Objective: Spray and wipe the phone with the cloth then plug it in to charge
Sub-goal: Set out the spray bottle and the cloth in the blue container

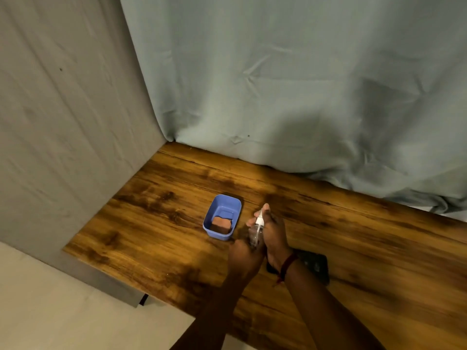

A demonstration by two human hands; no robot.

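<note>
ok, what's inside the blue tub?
A folded orange-brown cloth lies at the near end of the blue tub; the far end shows bare blue floor. Anything under the cloth is covered and cannot be seen.

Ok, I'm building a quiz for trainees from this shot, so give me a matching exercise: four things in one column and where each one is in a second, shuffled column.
Things:
1. spray bottle
2. cloth
3. phone
4. red thread

Places:
A. inside the blue tub
B. flat on the wooden table, partly hidden by the right forearm
C. held by the left hand and the right hand
D. round the wrist of the right hand

Pairs: 1-C, 2-A, 3-B, 4-D
</note>
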